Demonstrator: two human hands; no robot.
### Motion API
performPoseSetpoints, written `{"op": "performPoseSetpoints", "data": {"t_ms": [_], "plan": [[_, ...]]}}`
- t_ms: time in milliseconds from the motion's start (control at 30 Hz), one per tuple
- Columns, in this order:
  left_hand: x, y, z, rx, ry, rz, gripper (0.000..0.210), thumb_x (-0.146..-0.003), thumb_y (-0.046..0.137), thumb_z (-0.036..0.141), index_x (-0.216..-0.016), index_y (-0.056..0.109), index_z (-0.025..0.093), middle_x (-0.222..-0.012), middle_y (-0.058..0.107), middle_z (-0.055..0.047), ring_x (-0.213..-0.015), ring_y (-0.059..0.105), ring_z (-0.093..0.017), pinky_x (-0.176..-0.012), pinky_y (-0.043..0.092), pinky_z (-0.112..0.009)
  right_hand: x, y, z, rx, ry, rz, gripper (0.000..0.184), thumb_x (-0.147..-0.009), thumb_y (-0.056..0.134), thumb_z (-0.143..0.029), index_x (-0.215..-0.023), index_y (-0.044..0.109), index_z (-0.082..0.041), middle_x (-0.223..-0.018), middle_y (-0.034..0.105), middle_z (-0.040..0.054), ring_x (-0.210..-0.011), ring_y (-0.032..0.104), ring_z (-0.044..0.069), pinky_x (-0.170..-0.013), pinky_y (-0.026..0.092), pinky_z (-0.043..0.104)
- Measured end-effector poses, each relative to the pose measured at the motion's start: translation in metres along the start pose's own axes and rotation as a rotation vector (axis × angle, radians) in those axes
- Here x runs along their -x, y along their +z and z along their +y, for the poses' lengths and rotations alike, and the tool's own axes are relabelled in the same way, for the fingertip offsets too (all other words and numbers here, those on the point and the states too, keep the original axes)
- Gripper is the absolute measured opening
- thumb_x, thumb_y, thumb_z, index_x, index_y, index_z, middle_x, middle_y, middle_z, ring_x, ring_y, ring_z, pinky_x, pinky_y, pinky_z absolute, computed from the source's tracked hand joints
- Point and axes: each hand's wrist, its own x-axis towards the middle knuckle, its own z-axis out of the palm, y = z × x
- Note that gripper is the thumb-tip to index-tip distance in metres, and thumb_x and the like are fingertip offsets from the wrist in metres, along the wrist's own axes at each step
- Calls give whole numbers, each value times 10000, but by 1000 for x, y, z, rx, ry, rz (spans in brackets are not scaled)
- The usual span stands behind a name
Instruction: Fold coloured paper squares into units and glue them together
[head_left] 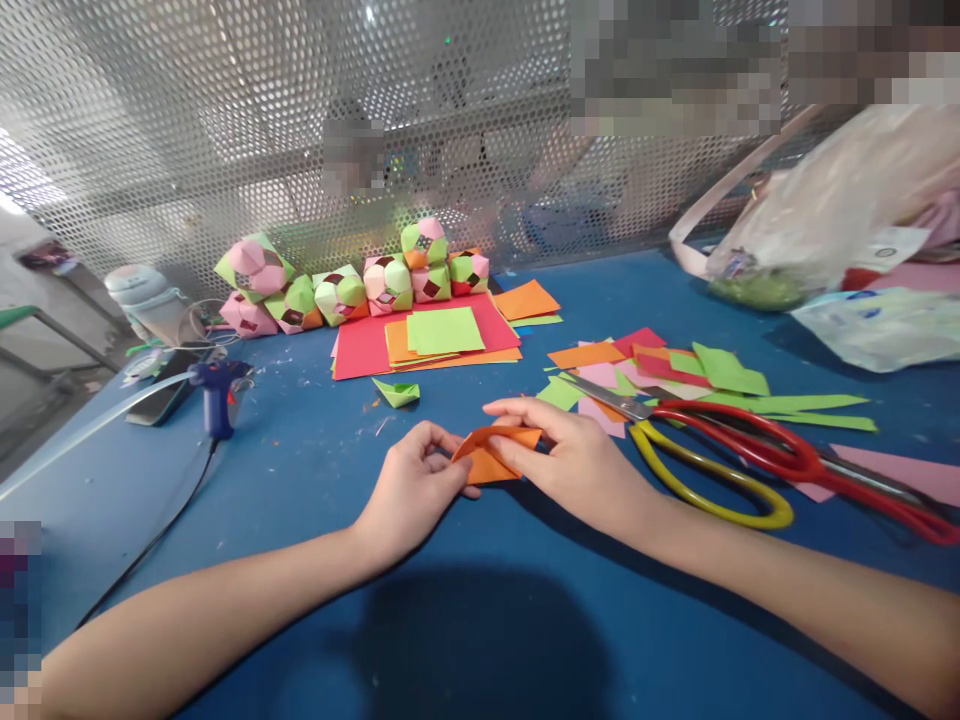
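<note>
Between my two hands is a folded piece of orange paper (pixel 491 462), held just above the blue table. My left hand (pixel 416 485) pinches its left corner between thumb and fingers. On the other side, my right hand (pixel 574 450) grips the paper with the thumb on its near face and the fingers behind. A small folded green paper piece (pixel 397 393) lies just beyond my left hand. Past it, a stack of red paper (pixel 360 345) carries orange sheets and a green sheet (pixel 446 330) on top.
Folded paper balls (pixel 337 295) line the back by the perforated metal screen (pixel 262 130). At left lie a blue glue gun (pixel 217 398) and a phone (pixel 161 390). Yellow-handled scissors (pixel 712 497), red-handled scissors (pixel 799 462) and paper scraps (pixel 731 370) lie right, below a plastic bag (pixel 817 220).
</note>
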Motion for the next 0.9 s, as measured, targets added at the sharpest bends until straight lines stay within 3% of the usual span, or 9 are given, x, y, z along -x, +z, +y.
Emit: {"op": "performPoseSetpoints", "data": {"t_ms": [133, 267, 367, 500, 600, 767, 900], "plan": [[2, 3, 0, 23, 34, -49, 165, -774, 582, 248, -850, 452, 179, -738, 594, 34, -570, 623, -95, -527, 516, -218, 4, 1, -5, 6, -71, -1, 214, -789, 551, -159, -991, 598, -209, -907, 691, 33, -791, 653, 172, -734, 530, 282], [2, 2, 1, -37, 22, -48, 97, -801, 530, 246, -817, 494, 157, -699, 574, 34, -507, 609, -89, -499, 502, -212, 9, 3, -8, -28, -75, -35, 234, -810, 540, -197, -1042, 563, -214, -955, 678, 45, -820, 643, 175, -722, 521, 281], [0, 1, 0, -31, 28, -17, 79, -800, 522, 231, -805, 490, 159, -687, 589, 30, -496, 614, -99, -500, 499, -219, 11, 3, -8, -79, -20, -49, 254, -815, 551, -255, -1063, 523, -208, -877, 656, 35, -748, 621, 159, -662, 510, 268], [-1, 1, -2, -34, 31, 15, 59, -798, 509, 208, -789, 470, 165, -685, 598, 30, -497, 617, -102, -506, 488, -217, 10, 4, -7, -103, 29, -13, 93, -824, 535, -250, -905, 515, -208, -733, 579, -5, -650, 563, 131, -604, 471, 243], [-1, 1, -2, -34, 14, 19, 83, -792, 498, 187, -744, 431, 175, -629, 589, 42, -510, 630, -113, -518, 476, -211, 9, 5, -9, -86, -26, 10, 21, -822, 515, -200, -812, 498, -208, -729, 549, -7, -655, 536, 128, -617, 447, 244], [1, 3, -2, -25, -9, -6, 98, -782, 513, 209, -742, 428, 181, -615, 596, 38, -499, 629, -127, -493, 469, -218, 7, 8, -10, -101, -110, 51, 113, -802, 505, -140, -743, 442, -214, -708, 508, -12, -640, 509, 125, -600, 429, 240], [2, 6, -1, 18, -31, -34, 98, -779, 525, 233, -766, 442, 181, -579, 587, 45, -489, 625, -133, -496, 483, -232, 7, 11, -6, -89, -266, 78, 163, -801, 442, -72, -732, 430, -219, -719, 492, 1, -659, 507, 131, -614, 434, 252]]}}
